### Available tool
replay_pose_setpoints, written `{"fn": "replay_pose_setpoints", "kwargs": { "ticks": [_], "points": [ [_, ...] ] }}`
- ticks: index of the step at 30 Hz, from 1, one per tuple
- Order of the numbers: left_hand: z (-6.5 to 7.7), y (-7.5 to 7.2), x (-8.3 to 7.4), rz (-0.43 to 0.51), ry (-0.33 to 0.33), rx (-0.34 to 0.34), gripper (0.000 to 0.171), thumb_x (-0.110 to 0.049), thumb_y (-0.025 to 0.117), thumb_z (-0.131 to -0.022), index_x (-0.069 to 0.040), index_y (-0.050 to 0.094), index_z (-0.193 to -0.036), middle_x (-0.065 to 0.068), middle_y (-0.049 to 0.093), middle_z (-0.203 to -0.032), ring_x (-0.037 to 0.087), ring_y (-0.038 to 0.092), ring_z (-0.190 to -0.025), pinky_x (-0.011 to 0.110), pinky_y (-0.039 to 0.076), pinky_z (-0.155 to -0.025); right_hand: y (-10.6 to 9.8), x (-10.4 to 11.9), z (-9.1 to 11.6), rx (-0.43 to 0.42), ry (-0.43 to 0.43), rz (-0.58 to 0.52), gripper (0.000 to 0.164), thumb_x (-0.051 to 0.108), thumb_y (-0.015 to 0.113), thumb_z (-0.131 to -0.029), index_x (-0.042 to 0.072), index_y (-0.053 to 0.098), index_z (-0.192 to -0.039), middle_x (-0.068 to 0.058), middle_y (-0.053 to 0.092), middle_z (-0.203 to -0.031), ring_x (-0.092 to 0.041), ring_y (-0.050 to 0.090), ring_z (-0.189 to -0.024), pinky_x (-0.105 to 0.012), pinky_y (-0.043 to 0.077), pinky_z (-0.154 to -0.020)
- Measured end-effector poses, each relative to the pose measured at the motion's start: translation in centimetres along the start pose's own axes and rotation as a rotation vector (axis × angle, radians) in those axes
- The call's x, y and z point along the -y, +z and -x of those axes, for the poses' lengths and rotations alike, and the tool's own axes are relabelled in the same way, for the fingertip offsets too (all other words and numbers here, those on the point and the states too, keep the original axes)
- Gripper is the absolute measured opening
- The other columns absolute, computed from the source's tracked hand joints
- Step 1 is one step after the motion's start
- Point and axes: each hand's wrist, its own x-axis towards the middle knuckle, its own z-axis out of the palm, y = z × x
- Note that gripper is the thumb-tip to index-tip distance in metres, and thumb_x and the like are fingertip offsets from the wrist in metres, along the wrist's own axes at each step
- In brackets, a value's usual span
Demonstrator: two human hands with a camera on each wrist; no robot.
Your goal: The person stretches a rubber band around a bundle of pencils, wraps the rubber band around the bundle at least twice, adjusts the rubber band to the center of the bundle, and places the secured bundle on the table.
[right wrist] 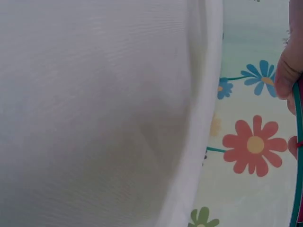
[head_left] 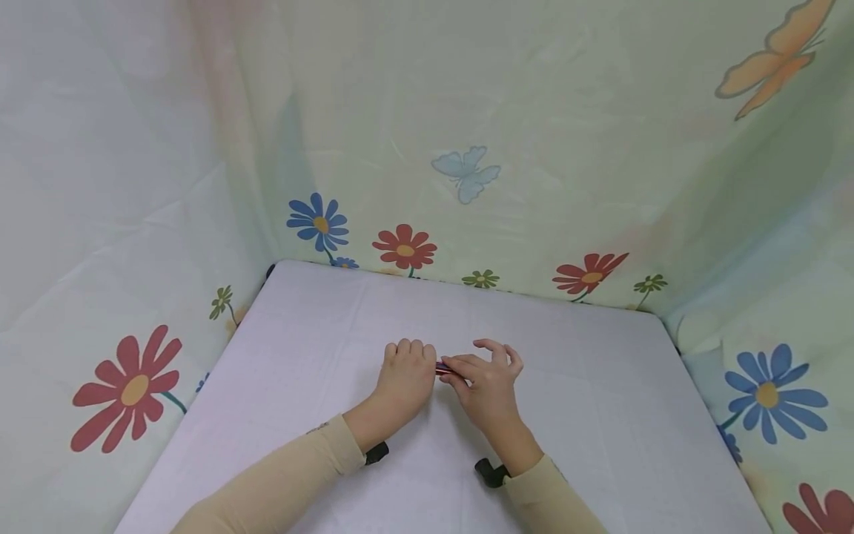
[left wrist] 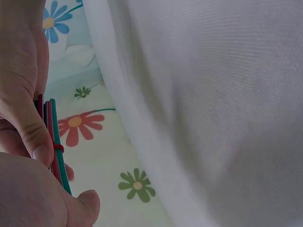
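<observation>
Between both hands is a bundle of thin, straight sticks [head_left: 442,368], teal, red and dark, lying roughly crosswise over the table. A red band [left wrist: 58,147] circles the bundle in the left wrist view. My left hand [head_left: 408,377] grips one end, its fingers curled round it and hiding that part. My right hand [head_left: 489,386] pinches the bundle between thumb and fingers, while other fingers lift away from it. At the right edge of the right wrist view, a teal stick [right wrist: 298,118] shows beside part of a hand.
A white-covered table [head_left: 587,415] lies beneath the hands. Fabric walls [head_left: 373,111] printed with flowers and butterflies stand at the back and both sides. Dark wrist mounts [head_left: 491,472] sit at the sleeve cuffs.
</observation>
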Motion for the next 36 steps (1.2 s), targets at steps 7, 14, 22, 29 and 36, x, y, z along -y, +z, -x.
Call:
{"fn": "replay_pose_setpoints", "kwargs": {
  "ticks": [7, 14, 22, 29, 36],
  "points": [
    [-0.1, 0.0, 0.5, 0.003, -0.004, -0.034, 0.021, -0.028, 0.068, -0.103, -0.015, 0.056, -0.093, 0.001, 0.057, -0.085, 0.019, 0.054, -0.081, 0.032, 0.028, -0.069, -0.3, -0.8, 0.2, -0.03, -0.007, -0.027, 0.042, 0.017, 0.101, -0.071, 0.014, 0.085, -0.11, -0.003, 0.084, -0.096, -0.045, 0.061, -0.122, -0.081, 0.023, -0.102],
    [-0.2, -0.3, 0.9, 0.023, -0.014, -0.039, 0.021, -0.027, 0.07, -0.102, -0.014, 0.057, -0.092, 0.002, 0.058, -0.085, 0.021, 0.055, -0.082, 0.033, 0.03, -0.07, -0.6, -1.3, 0.3, -0.101, -0.042, -0.071, 0.036, 0.009, 0.099, -0.07, 0.011, 0.084, -0.103, -0.003, 0.083, -0.092, -0.043, 0.061, -0.121, -0.079, 0.021, -0.101],
    [0.0, -0.4, 0.5, 0.042, 0.001, 0.024, 0.02, -0.029, 0.064, -0.106, -0.015, 0.055, -0.094, 0.001, 0.057, -0.085, 0.02, 0.054, -0.083, 0.034, 0.035, -0.072, 0.1, 0.7, -0.2, -0.121, -0.055, 0.001, 0.025, 0.014, 0.096, -0.076, 0.012, 0.087, -0.099, -0.002, 0.084, -0.09, -0.044, 0.065, -0.116, -0.083, 0.022, -0.1],
    [0.3, -0.2, 0.7, 0.027, -0.015, 0.018, 0.021, -0.029, 0.064, -0.106, -0.015, 0.056, -0.092, 0.001, 0.058, -0.084, 0.019, 0.055, -0.08, 0.033, 0.034, -0.07, 0.3, 1.4, -0.2, -0.025, -0.009, 0.082, 0.035, 0.019, 0.098, -0.073, 0.014, 0.086, -0.106, -0.002, 0.085, -0.098, -0.04, 0.064, -0.123, -0.083, 0.024, -0.105],
    [0.1, -0.2, 1.1, 0.036, -0.001, 0.037, 0.019, -0.026, 0.066, -0.105, -0.014, 0.055, -0.095, 0.002, 0.059, -0.087, 0.02, 0.054, -0.082, 0.034, 0.034, -0.07, 0.0, 0.3, 0.3, -0.047, 0.029, -0.013, 0.044, 0.011, 0.1, -0.069, 0.012, 0.084, -0.109, -0.003, 0.084, -0.098, -0.045, 0.063, -0.122, -0.082, 0.022, -0.103]
  ]
}}
